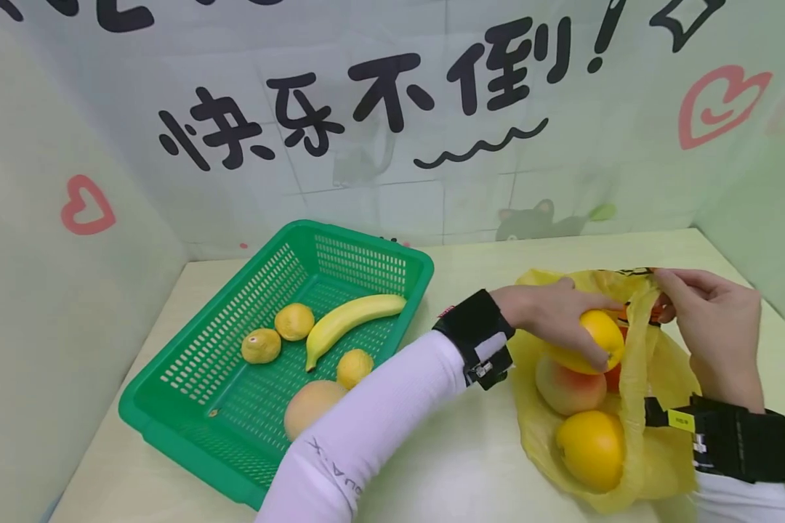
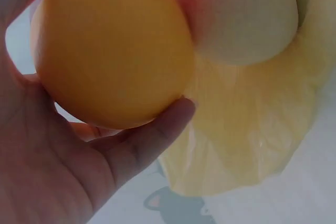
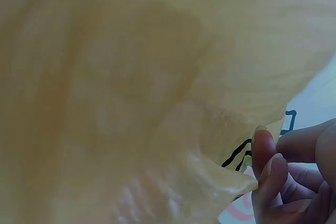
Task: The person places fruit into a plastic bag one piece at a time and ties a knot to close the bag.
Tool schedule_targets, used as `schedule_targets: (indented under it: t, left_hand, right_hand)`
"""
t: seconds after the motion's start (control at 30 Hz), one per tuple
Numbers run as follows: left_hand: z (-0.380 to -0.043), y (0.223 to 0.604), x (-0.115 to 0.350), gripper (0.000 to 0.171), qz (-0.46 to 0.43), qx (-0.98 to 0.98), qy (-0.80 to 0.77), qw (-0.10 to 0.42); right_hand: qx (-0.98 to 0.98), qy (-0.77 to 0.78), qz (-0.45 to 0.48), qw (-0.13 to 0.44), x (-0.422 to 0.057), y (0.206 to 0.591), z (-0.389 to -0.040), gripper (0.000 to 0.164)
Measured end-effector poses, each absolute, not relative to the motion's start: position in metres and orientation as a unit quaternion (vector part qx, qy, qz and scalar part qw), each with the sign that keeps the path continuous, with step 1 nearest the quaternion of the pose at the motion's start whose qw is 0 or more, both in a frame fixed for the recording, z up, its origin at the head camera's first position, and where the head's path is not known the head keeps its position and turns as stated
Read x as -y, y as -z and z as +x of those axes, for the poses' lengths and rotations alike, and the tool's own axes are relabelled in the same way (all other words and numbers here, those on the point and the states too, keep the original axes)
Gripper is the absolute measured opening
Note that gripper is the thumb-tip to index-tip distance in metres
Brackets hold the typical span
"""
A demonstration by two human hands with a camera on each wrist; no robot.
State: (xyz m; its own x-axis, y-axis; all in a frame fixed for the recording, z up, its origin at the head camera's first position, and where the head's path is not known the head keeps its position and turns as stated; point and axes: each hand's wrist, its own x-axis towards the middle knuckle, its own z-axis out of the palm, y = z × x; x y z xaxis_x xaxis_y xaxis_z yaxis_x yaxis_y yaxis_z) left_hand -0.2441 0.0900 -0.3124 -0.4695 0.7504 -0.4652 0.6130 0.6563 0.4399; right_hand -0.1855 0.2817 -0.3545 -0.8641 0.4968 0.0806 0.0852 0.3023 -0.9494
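My left hand (image 1: pixel 559 319) grips a smooth orange (image 1: pixel 603 340) inside the mouth of a yellow plastic bag (image 1: pixel 667 385). In the left wrist view, fingers and thumb curve round this orange (image 2: pixel 113 51), with a pink-blushed peach (image 2: pixel 239 17) beside it. Just under the held fruit, the peach (image 1: pixel 569 385) rests in the bag above another orange (image 1: pixel 591 449). Some red shows behind, mostly hidden. At the far right, my right hand (image 1: pixel 722 319) pinches the bag's upper edge. The right wrist view shows the thumb and fingers (image 3: pixel 270 182) on the thin plastic (image 3: pixel 131 103).
To the left stands a green plastic basket (image 1: pixel 190 454). It holds a banana (image 1: pixel 349 323), several small lemons (image 1: pixel 294 322) and a peach-like fruit (image 1: pixel 310 407), partly covered by my left sleeve (image 1: pixel 373 428). A printed wall (image 1: pixel 379 211) closes off the table (image 1: pixel 458 443) behind.
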Motion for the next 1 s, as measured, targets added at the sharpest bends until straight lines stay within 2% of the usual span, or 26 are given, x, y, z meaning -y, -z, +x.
schedule_targets:
  t: [0.23,0.33,0.57,0.67,0.83,1.0]
  left_hand:
    - [-0.255,0.325,-0.091,0.069,0.388,-0.819,-0.237,0.351]
    - [-0.257,0.327,-0.093,0.068,0.371,-0.809,-0.267,0.369]
    - [-0.262,0.328,-0.096,0.078,0.335,-0.807,-0.288,0.392]
    - [-0.265,0.329,-0.097,0.076,0.339,-0.805,-0.284,0.394]
    - [-0.270,0.329,-0.100,0.066,0.349,-0.801,-0.276,0.402]
    - [-0.271,0.329,-0.106,0.072,0.335,-0.798,-0.280,0.415]
  right_hand:
    - [0.785,-0.574,-0.162,0.169,-0.282,0.353,-0.184,0.018]
    - [0.789,-0.568,-0.161,0.172,-0.281,0.352,-0.183,0.017]
    - [0.764,-0.603,-0.139,0.183,-0.278,0.351,-0.184,0.006]
    - [0.760,-0.609,-0.134,0.182,-0.278,0.351,-0.184,0.006]
    - [0.755,-0.617,-0.124,0.185,-0.276,0.353,-0.185,0.017]
    - [0.741,-0.635,-0.116,0.188,-0.278,0.354,-0.186,0.015]
